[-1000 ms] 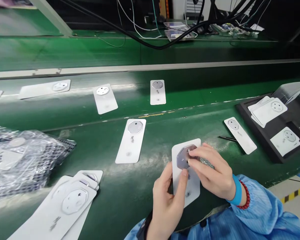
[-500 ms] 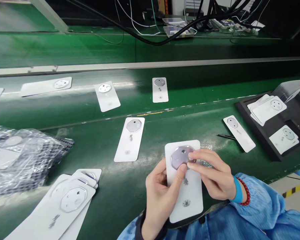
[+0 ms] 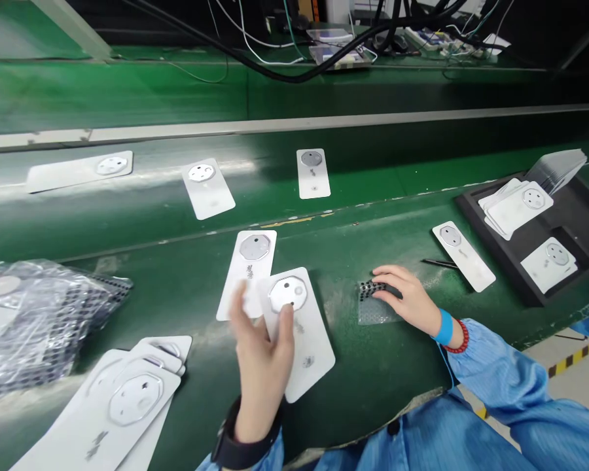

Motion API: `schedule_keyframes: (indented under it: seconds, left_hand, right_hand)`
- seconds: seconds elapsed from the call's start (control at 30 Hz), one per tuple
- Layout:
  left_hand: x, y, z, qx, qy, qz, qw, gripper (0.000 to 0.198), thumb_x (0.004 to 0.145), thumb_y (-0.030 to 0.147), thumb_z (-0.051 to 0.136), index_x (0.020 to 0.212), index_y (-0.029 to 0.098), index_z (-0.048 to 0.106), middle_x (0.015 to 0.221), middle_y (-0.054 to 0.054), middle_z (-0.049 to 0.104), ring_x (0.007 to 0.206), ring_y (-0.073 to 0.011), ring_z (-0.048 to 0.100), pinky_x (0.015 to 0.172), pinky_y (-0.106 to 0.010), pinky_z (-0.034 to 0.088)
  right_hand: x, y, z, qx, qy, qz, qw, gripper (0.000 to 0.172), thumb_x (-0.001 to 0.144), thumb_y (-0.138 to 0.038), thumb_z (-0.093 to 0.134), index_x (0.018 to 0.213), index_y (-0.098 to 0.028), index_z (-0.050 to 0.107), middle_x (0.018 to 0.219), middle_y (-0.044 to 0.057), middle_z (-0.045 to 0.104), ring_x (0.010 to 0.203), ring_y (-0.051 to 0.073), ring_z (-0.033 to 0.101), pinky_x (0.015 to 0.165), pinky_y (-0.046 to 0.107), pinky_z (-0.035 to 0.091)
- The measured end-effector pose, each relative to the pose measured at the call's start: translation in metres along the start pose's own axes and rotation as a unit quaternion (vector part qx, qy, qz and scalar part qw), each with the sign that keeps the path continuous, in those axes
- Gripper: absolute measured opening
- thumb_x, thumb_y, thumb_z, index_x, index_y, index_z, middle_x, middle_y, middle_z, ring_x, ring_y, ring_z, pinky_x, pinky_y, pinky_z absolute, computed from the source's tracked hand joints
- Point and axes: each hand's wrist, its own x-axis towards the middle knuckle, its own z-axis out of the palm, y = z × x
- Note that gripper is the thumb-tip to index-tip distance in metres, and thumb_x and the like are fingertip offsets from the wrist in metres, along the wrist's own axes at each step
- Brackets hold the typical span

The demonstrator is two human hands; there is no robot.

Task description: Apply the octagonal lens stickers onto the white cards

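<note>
In my left hand (image 3: 262,366) is a white rectangular panel (image 3: 310,343) with a clear-edged octagonal window and small dark print. The thumb presses its face near the window; the index finger is raised and blurred at its left, and the other fingers are mostly hidden. The panel overlaps the corner of another white panel (image 3: 240,271) lying on the green bench. Off to the right, my right hand (image 3: 407,301) has its fingers curled around a strip of black dots (image 3: 368,290), over a small clear bubble-textured bag (image 3: 375,313) on the bench.
Several panels overlap in a pile (image 3: 127,432) at lower left, beside a plastic bag of black-dotted sheets (image 3: 44,327). More panels lie along the far strip (image 3: 314,173). A black tray (image 3: 515,281) holding panels stands right, near a loose panel (image 3: 464,255) and a black pen (image 3: 439,263).
My left hand has carried the panel leftward, and it now tilts the other way. My right hand has left the panel's window and moved to the black-dotted strip, uncovering the clear bag.
</note>
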Motion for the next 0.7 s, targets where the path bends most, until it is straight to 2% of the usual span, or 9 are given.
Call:
schedule_keyframes:
  seconds: [0.03,0.1,0.17,0.23,0.33,0.43,0.5,0.6,0.7]
  left_hand:
    - [0.001,0.002,0.005,0.034,-0.027,0.006,0.999,0.053,0.085,0.034,0.062,0.135,0.020,0.052,0.084,-0.004,0.072,0.061,-0.0176,0.065,0.054,-0.025,0.047]
    - [0.002,0.009,0.015,0.064,-0.110,0.017,0.992,0.031,0.086,0.037,0.057,0.103,0.017,0.073,0.080,-0.006,0.074,0.059,-0.0181,0.063,0.053,-0.026,0.045]
    - [0.000,0.016,0.026,0.008,-0.202,0.015,0.979,0.030,0.085,0.040,0.057,0.088,0.017,0.077,0.087,-0.008,0.077,0.070,-0.0213,0.067,0.061,-0.028,0.049]
    - [-0.002,0.019,0.036,-0.064,-0.241,-0.008,0.968,0.027,0.079,0.040,0.065,0.087,0.017,0.078,0.092,-0.009,0.078,0.082,-0.0243,0.069,0.071,-0.029,0.051]
    - [-0.006,0.016,0.049,-0.112,-0.238,-0.046,0.964,0.021,0.072,0.035,0.074,0.082,0.018,0.079,0.090,-0.009,0.078,0.084,-0.0253,0.069,0.074,-0.030,0.051]
    - [-0.008,0.010,0.057,-0.127,-0.230,-0.065,0.963,0.020,0.075,0.035,0.072,0.080,0.017,0.079,0.087,-0.009,0.078,0.082,-0.0247,0.068,0.072,-0.030,0.051]
    - [-0.008,0.008,0.059,-0.141,-0.231,-0.079,0.959,0.023,0.075,0.037,0.071,0.083,0.017,0.080,0.088,-0.009,0.078,0.080,-0.0241,0.068,0.068,-0.029,0.051]
    - [-0.009,0.009,0.062,-0.163,-0.230,-0.104,0.954,0.025,0.075,0.038,0.072,0.085,0.016,0.080,0.087,-0.009,0.078,0.079,-0.0232,0.068,0.066,-0.028,0.051]
    - [-0.010,0.010,0.065,-0.184,-0.224,-0.131,0.948,0.023,0.071,0.036,0.075,0.082,0.016,0.081,0.083,-0.009,0.078,0.077,-0.0217,0.068,0.067,-0.027,0.051]
  right_hand:
    - [0.002,-0.006,-0.007,0.026,-0.007,-0.005,1.000,0.013,0.092,-0.025,0.061,0.102,-0.018,0.067,0.111,0.010,0.068,0.101,0.022,0.065,0.090,0.042,0.054]
    - [0.006,-0.016,-0.019,0.052,-0.027,-0.018,0.998,0.013,0.092,-0.026,0.062,0.102,-0.019,0.067,0.108,0.009,0.069,0.097,0.020,0.065,0.087,0.038,0.054]
    - [0.010,-0.023,-0.028,0.042,-0.049,-0.034,0.997,0.013,0.093,-0.026,0.061,0.101,-0.018,0.068,0.108,0.009,0.068,0.097,0.020,0.064,0.086,0.038,0.054]
    - [0.014,-0.026,-0.031,0.018,-0.068,-0.050,0.996,0.014,0.093,-0.026,0.060,0.103,-0.018,0.068,0.109,0.010,0.066,0.097,0.021,0.062,0.086,0.039,0.054]
    - [0.015,-0.025,-0.027,-0.037,-0.053,-0.060,0.996,0.021,0.093,-0.025,0.060,0.112,-0.018,0.066,0.114,0.012,0.063,0.105,0.025,0.058,0.090,0.044,0.053]
    - [0.011,-0.025,-0.019,-0.057,0.002,-0.075,0.996,0.029,0.094,-0.021,0.058,0.122,-0.016,0.061,0.121,0.016,0.059,0.113,0.028,0.055,0.096,0.051,0.050]
    - [0.008,-0.026,-0.013,-0.014,0.028,-0.084,0.996,0.028,0.095,-0.017,0.055,0.122,-0.017,0.061,0.117,0.014,0.062,0.109,0.025,0.058,0.094,0.046,0.053]
    - [0.004,-0.027,-0.005,0.082,0.045,-0.080,0.992,0.021,0.095,-0.013,0.054,0.110,-0.020,0.066,0.105,0.009,0.067,0.097,0.018,0.065,0.085,0.034,0.058]
    - [0.002,-0.024,-0.001,0.131,0.047,-0.067,0.988,0.016,0.094,-0.012,0.055,0.100,-0.019,0.069,0.101,0.008,0.070,0.094,0.017,0.068,0.084,0.030,0.059]
